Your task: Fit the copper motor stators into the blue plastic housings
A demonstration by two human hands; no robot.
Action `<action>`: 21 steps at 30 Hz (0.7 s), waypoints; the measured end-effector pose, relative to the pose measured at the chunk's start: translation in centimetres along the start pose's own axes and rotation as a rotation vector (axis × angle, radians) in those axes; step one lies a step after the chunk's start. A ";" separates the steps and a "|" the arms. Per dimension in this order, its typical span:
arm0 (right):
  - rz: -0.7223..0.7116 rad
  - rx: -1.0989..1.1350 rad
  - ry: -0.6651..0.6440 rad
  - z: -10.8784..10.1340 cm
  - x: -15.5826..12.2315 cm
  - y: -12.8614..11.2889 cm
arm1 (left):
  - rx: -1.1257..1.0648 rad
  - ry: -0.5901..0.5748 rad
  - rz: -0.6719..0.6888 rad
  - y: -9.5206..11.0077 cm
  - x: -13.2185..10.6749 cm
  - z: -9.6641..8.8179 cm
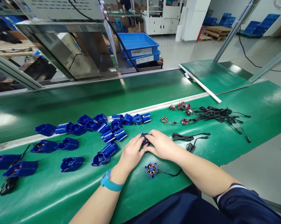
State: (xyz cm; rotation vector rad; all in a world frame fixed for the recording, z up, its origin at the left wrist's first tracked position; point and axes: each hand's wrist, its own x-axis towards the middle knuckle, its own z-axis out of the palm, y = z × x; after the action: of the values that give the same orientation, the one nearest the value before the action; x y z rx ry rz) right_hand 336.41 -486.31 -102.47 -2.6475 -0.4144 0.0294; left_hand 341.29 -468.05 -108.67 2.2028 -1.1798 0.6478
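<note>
Both hands meet on a small blue plastic housing [144,138] on the green mat [61,189]. My left hand [131,153] pinches it from the left, fingers curled around it. My right hand [161,144] covers it from the right, fingers bent over its top. The part is mostly hidden between the fingers. Just below the hands lies a blue housing with a copper-wound motor [151,169] inside, its black cable trailing right under my right forearm. A blue wristband [110,183] sits on my left wrist.
Several empty blue housings [100,130] are scattered to the left and behind the hands. Loose small motors with black cables [201,114] lie at the right. A green conveyor belt [84,96] runs behind the mat. Blue crates [138,47] stand beyond.
</note>
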 end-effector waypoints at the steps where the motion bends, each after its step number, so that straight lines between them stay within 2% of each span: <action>1: -0.012 -0.026 0.001 0.1 0.0 0.0 | 0.022 0.006 0.004 0.1 0.0 0.0; 6: -0.039 -0.100 0.005 0.2 -0.1 0.1 | 0.173 0.019 0.028 1.0 -0.3 0.0; 10: -0.021 -0.150 -0.032 -0.3 -0.2 -0.4 | 0.233 -0.073 -0.030 1.7 -0.3 -0.3; 14: -0.019 -0.197 -0.018 0.0 0.3 -0.5 | 0.193 -0.156 -0.061 1.0 0.2 -0.3; 18: -0.018 -0.242 0.011 0.3 0.8 -0.3 | 0.137 -0.121 -0.009 -0.2 0.9 -0.2; 21: -0.059 -0.178 -0.016 -0.3 0.3 -0.4 | -0.002 -0.097 0.091 -0.2 0.9 -1.0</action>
State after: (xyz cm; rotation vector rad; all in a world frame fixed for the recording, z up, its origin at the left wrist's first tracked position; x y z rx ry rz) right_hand 336.57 -486.00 -101.97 -2.8096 -0.5224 -0.0049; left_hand 341.76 -467.83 -107.40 2.2108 -1.3353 0.5815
